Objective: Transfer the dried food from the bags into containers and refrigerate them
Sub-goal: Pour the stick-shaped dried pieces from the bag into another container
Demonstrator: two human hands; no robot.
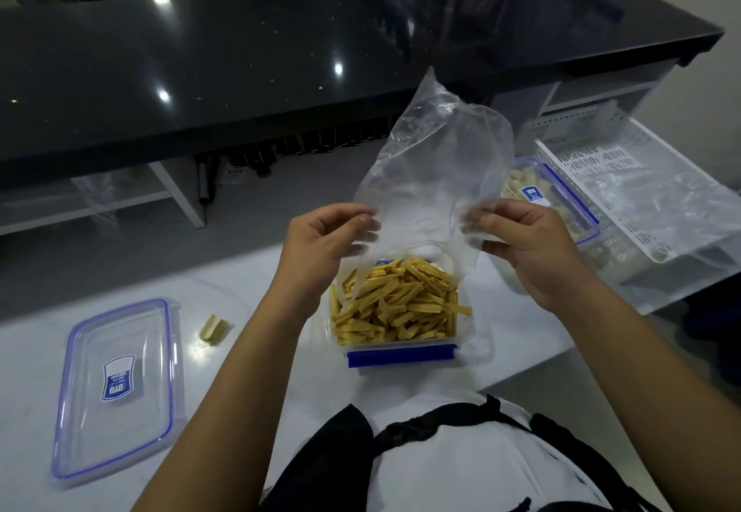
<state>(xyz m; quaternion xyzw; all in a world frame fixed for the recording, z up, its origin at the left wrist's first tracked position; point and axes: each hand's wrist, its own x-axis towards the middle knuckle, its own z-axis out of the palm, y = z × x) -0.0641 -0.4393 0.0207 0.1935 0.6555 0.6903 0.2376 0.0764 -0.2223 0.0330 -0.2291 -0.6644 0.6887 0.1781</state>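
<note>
On the white counter (280,371), both hands' grips pinch a clear bag (433,174) above a stick-filled container (401,307).

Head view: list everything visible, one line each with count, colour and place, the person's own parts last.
Plastic bag: 1, clear, held above the open container.
Container: 1, clear with blue clip, centre, full.
Dried food sticks: many, yellow, in it.
Lid: 1, clear, blue-rimmed, white counter left.
Stray piece: 1, yellowish, beside the lid.
Closed container: 1, pale contents, right.
Basket: 1, white, far right.
Black countertop: 1, behind.
Left hand: gripping the bag.
Right hand: gripping the bag.
</note>
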